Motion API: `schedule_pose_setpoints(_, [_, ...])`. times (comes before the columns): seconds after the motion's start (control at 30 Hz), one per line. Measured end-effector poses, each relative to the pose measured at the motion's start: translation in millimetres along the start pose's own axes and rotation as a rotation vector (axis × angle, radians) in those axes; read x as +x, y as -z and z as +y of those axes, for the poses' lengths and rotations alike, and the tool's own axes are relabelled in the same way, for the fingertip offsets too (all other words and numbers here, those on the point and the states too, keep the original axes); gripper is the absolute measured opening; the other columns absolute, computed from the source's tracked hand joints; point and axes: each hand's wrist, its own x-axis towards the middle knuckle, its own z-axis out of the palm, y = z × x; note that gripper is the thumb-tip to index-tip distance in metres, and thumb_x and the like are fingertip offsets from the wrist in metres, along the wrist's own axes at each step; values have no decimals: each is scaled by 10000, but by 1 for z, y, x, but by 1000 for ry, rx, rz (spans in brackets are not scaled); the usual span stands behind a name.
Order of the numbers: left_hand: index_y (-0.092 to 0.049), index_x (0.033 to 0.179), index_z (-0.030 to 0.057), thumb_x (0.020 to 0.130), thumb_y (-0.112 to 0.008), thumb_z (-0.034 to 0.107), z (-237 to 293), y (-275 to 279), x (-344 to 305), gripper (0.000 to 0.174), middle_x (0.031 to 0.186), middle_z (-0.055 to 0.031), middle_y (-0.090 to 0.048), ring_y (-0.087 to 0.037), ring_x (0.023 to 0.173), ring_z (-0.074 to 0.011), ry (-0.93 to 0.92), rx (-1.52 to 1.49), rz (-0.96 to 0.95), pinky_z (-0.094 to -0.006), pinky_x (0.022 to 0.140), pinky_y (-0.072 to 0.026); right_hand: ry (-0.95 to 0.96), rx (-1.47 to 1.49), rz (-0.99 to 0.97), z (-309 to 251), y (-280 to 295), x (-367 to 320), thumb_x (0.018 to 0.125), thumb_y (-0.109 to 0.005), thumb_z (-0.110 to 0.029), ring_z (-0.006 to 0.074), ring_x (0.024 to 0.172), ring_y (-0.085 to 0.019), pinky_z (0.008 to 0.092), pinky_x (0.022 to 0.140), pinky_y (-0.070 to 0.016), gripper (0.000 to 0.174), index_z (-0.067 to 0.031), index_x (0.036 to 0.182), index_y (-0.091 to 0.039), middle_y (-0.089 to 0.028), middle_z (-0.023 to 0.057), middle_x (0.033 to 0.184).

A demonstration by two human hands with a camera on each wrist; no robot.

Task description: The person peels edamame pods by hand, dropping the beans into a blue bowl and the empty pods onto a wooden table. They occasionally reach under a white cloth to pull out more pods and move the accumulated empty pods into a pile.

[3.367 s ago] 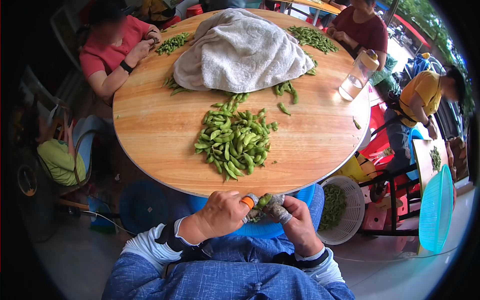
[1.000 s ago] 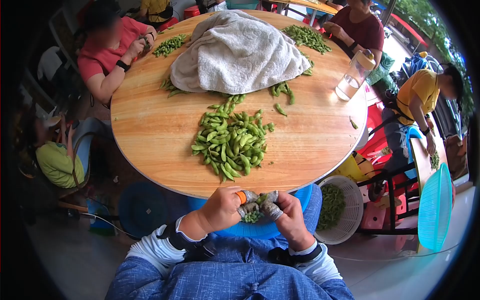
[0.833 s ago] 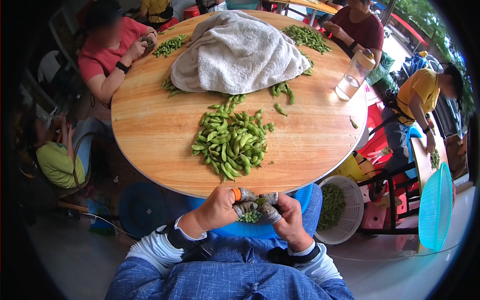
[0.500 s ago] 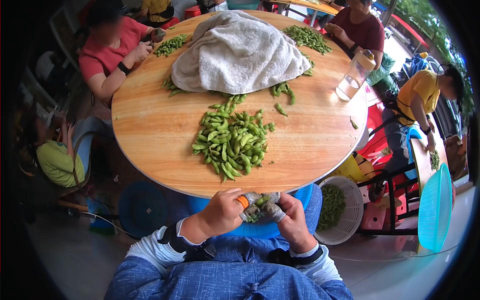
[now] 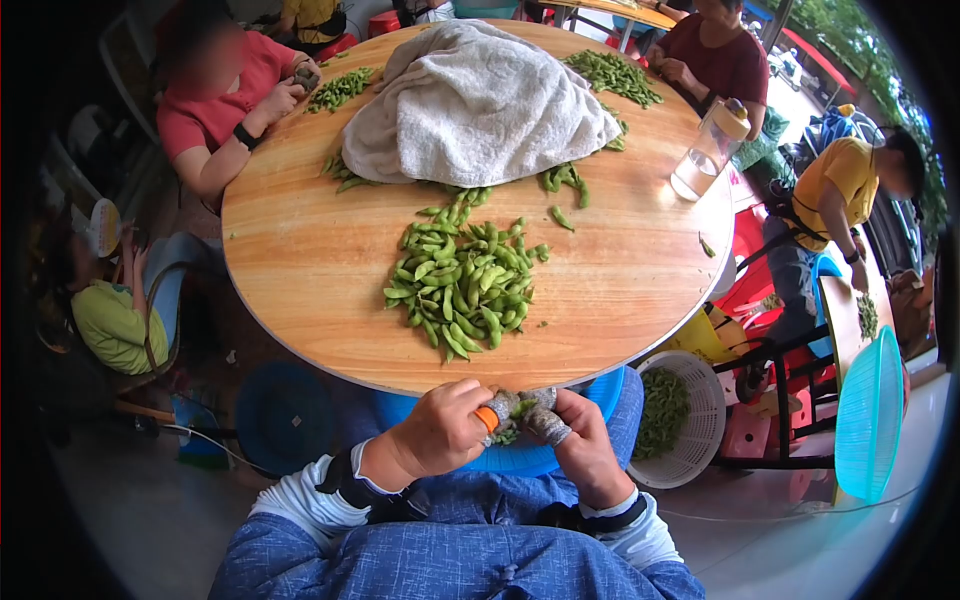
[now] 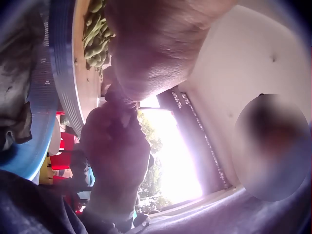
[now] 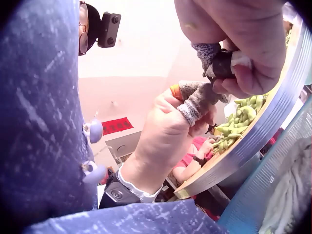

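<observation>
The person sits at the near edge of a round wooden table (image 5: 300, 260) with both hands together just below its rim. The left hand (image 5: 440, 432) and the right hand (image 5: 588, 452) meet fingertip to fingertip, and between them they pinch a green pod (image 5: 521, 409). The pod is mostly hidden by the fingers, so it is hard to say how much of it each hand holds. Grey knitted covers (image 5: 548, 424) sheathe the pinching fingertips of both hands, and an orange band (image 5: 486, 419) sits on a left finger just behind its cover. The right wrist view shows the same grip from below, with the left thumb and forefinger curled tight at their covered tips and the right hand's fingers folded close against them. Directly beneath the hands lies a blue basin (image 5: 520, 462), partly tucked under the table edge. On the table, well ahead of the hands, a pile (image 5: 462, 285) of pods spreads across the middle. Behind it a grey towel (image 5: 480, 100) is heaped over more pods, which poke out at its edges. A clear bottle (image 5: 712, 150) with a pale cap stands near the right rim. On the floor to the right of the hands a white basket (image 5: 712, 398) holds pods. Other people sit round the far side of the table, with smaller heaps of pods before them.
</observation>
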Motion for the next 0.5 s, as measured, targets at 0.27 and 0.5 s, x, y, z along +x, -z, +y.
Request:
schedule_pose_setpoints(0.27, [-579, 897, -21, 757, -589, 0, 4, -14, 0, 142, 901, -76, -609, -566, 808, -127, 435, -850, 71, -251, 717, -449, 264, -199, -10, 9, 0, 7, 811, -540, -54, 113, 818, -528, 247, 746, -421, 186, 40, 971, -535, -587, 49, 896])
schedule_pose_setpoints(0.5, [-573, 855, -22, 689, -629, -1, 5, -11, 3, 176, 772, -88, -586, -570, 693, -199, 289, -406, 203, -274, 646, -448, 513, -760, 38, -7, -1, 8, 731, -552, 1, 116, 720, -529, 254, 625, -424, 149, 30, 878, -555, -584, 93, 794])
